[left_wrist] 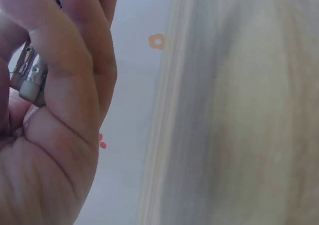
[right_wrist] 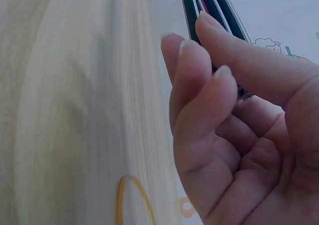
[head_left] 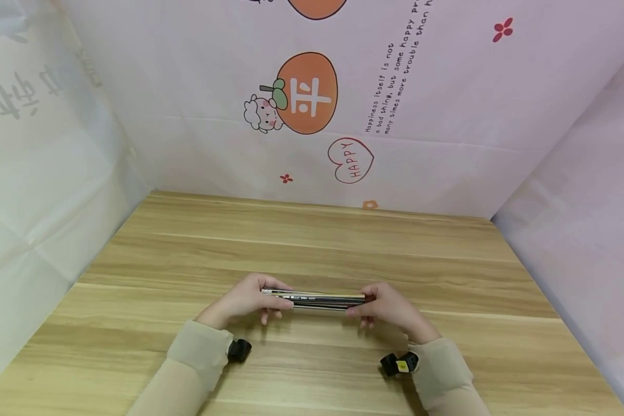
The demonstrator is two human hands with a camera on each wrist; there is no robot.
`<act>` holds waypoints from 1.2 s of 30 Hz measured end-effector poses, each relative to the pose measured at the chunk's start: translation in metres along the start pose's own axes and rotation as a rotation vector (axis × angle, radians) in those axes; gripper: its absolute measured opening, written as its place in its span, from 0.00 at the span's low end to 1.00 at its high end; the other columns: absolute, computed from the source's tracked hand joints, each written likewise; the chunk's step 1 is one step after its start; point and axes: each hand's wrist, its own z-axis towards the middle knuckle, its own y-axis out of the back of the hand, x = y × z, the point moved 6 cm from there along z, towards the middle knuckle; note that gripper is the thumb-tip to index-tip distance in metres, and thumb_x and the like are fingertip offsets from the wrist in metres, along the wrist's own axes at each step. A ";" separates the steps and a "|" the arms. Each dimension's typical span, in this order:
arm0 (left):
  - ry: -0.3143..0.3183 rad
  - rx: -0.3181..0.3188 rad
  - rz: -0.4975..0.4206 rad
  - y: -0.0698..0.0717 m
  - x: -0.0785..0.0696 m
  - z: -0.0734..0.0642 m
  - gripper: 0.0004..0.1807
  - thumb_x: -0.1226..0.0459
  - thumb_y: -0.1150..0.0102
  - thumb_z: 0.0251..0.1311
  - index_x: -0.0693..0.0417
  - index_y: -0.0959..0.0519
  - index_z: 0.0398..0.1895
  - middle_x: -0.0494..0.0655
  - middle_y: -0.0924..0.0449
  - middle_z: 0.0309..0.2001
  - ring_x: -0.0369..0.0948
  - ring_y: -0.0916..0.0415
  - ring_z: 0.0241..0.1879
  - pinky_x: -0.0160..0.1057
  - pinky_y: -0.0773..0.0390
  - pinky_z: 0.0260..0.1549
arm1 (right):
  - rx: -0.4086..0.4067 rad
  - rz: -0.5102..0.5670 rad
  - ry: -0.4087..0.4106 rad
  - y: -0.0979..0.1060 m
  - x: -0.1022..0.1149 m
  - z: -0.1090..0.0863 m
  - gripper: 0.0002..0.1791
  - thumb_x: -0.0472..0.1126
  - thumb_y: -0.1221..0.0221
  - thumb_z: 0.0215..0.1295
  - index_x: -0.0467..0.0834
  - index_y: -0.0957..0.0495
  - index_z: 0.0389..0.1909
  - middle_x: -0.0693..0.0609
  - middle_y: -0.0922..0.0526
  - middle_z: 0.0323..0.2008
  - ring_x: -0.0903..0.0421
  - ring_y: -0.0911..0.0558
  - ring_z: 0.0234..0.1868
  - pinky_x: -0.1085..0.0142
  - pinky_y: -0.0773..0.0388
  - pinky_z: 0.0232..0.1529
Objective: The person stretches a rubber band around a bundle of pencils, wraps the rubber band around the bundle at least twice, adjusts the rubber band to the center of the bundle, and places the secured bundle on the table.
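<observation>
Left hand and right hand share a pencil bundle

Neither hand is spread wide. Each closes only as far as the bundle's thickness, thumb on the near side and a finger on the far side, with other fingers bent below. The bundle lies crosswise between them, apparently lifted a little over the wooden desk. In the left wrist view, eraser ends with metal sleeves show inside the left hand's grasp; in the right wrist view, dark shafts run out past the right thumb. A yellow loop, much like a rubber band, shows low in that view; what bears it cannot be told.

Holding this well seems to call for matched pressure from both thumbs, firm enough to stop the smooth shafts rolling over one another but not so hard that they fan out. The eraser ends look slightly staggered, so a gentle inward nudge against a palm should square them. Keep the bundle level. One hand at a time should ease its pinch; loosening both together would likely spill pencils.
</observation>
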 end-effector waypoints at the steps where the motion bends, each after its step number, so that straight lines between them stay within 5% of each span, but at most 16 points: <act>1: -0.002 -0.008 -0.008 0.001 0.000 0.000 0.24 0.61 0.27 0.54 0.61 0.19 0.53 0.57 0.13 0.36 0.38 0.20 0.24 0.30 0.22 0.16 | -0.008 0.005 -0.004 0.000 0.000 0.000 0.15 0.41 0.31 0.59 0.39 0.27 0.25 0.50 0.19 0.19 0.59 0.21 0.19 0.69 0.22 0.23; 8: -0.021 -0.035 -0.050 0.003 -0.002 0.001 0.23 0.62 0.27 0.54 0.64 0.20 0.52 0.52 0.13 0.36 0.40 0.18 0.28 0.32 0.20 0.18 | -0.048 0.101 -0.010 0.002 0.004 0.001 0.31 0.36 0.32 0.60 0.24 0.30 0.59 0.45 0.17 0.27 0.59 0.19 0.22 0.68 0.18 0.26; 22: -0.009 -0.040 -0.122 0.003 0.002 0.004 0.23 0.64 0.28 0.55 0.64 0.19 0.54 0.56 0.13 0.36 0.38 0.19 0.29 0.33 0.17 0.23 | -0.031 0.155 -0.006 0.005 0.001 0.001 0.28 0.35 0.32 0.60 0.25 0.28 0.58 0.48 0.18 0.26 0.59 0.18 0.24 0.68 0.16 0.29; 36: -0.012 -0.068 -0.082 0.010 -0.001 0.000 0.24 0.60 0.27 0.54 0.61 0.18 0.54 0.52 0.13 0.33 0.39 0.19 0.28 0.33 0.17 0.25 | -0.023 0.113 0.031 0.016 0.001 -0.005 0.32 0.38 0.31 0.59 0.25 0.30 0.59 0.46 0.15 0.38 0.54 0.15 0.35 0.60 0.14 0.40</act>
